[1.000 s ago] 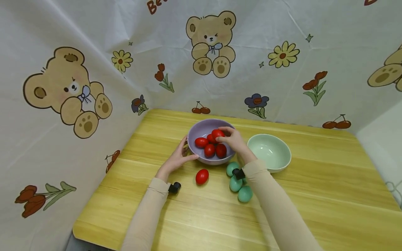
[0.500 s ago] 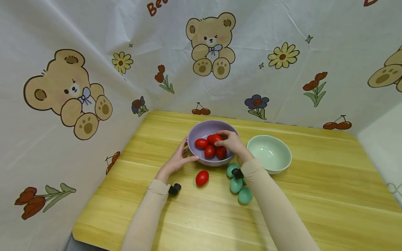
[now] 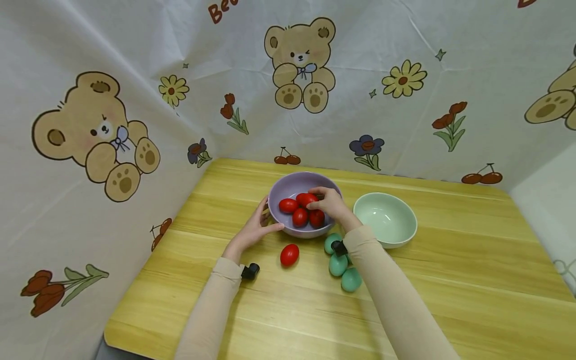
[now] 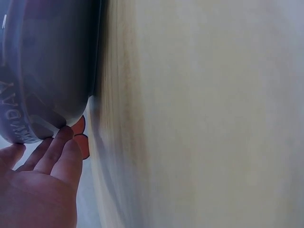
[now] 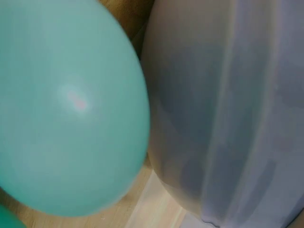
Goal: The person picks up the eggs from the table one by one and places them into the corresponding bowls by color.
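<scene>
A purple bowl (image 3: 280,191) near the far side of the table contains several red eggs. My left hand (image 3: 252,232) steadies it from the left, thumb near the front rim. In the left wrist view, the fairly straight fingers (image 4: 64,154) touch the bowl's outer wall (image 4: 52,61). Reaching over the right rim, my right hand (image 3: 334,206) pinches a red egg (image 3: 307,200) among the others. One more red egg (image 3: 290,255) lies on the wood in front of the bowl. The right wrist view has a green egg (image 5: 71,109) close beside the bowl; the right hand's fingers are out of that view.
A pale green bowl (image 3: 389,220) stands to the right, with nothing visible in it. Several green eggs (image 3: 338,265) lie between the bowls, partly under the right forearm. Behind the wooden table (image 3: 288,320) hangs a bear-print cloth (image 3: 252,50).
My right hand has lowered the red egg onto the others in the purple bowl, then stayed nearly still. The left hand keeps its place on the bowl.
</scene>
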Demonstrator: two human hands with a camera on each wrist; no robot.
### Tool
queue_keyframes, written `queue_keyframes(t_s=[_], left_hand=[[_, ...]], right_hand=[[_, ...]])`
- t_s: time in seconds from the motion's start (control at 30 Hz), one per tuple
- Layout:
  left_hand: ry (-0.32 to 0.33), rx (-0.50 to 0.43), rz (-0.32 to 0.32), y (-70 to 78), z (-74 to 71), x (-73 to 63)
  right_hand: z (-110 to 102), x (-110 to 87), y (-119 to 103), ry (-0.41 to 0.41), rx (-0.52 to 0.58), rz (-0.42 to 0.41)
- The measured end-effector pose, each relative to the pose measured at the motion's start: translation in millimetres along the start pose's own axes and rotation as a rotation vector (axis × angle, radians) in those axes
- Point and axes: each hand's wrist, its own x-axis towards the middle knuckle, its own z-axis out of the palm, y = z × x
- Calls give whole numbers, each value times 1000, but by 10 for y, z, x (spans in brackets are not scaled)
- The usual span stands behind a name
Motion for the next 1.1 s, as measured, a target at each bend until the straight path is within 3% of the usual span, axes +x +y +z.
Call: queue_keyframes(t_s=[0.13,0.27,0.9,1.1], left_hand=[[35,22,-7,-135,8,46],[57,42,-10,-165,20,50],[55,41,-25,-135,17,38],[1,5,-22,19,9,-22]], right_hand=[[9,19,9,-14,6,36],[14,25,2,-17,-23,64],[81,84,-24,39,-98,176],[101,98,-18,37,-137,194]])
